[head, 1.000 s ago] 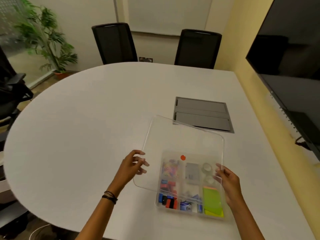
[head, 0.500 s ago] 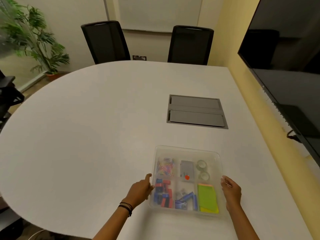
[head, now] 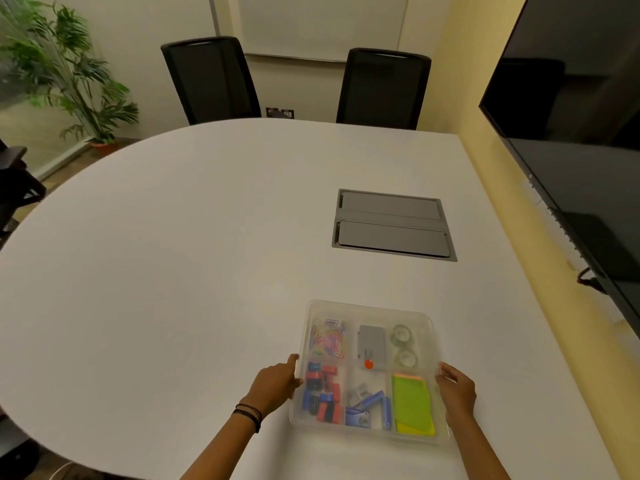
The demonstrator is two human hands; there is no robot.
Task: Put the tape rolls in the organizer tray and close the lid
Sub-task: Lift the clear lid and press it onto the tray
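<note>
Clear plastic tray [head: 437, 344] with its lid [head: 367, 308] seated flat on top, resting on the white bench [head: 173, 271] at 6 o'clock, close to the near edge. Through the lid we see six compartments. Two tape rolls [head: 403, 345] lie one behind the other in the far compartment at 2 o'clock. Beside them, in the far middle cell, sits a grey box [head: 371, 342]; an orange dot [head: 369, 365] shows at its near edge, though we cannot tell whether it is on the lid or inside. Coloured paper clips [head: 329, 339] fill the far cell at 10 o'clock. Red and blue sharpeners [head: 322, 393] occupy the near cell at 8 o'clock, and green sticky notes [head: 412, 403] the near cell at 4 o'clock.

We hold the tray from both sides. Our left hand [head: 275, 384] presses its fingers against the tray's 9 o'clock edge; dark bands [head: 247, 412] circle that wrist. Our right hand [head: 455, 391] curls around the 3 o'clock edge, fingers touching the rim. A grey hatch [head: 393, 225] is set into the bench at 12 o'clock, well apart from the tray.
</note>
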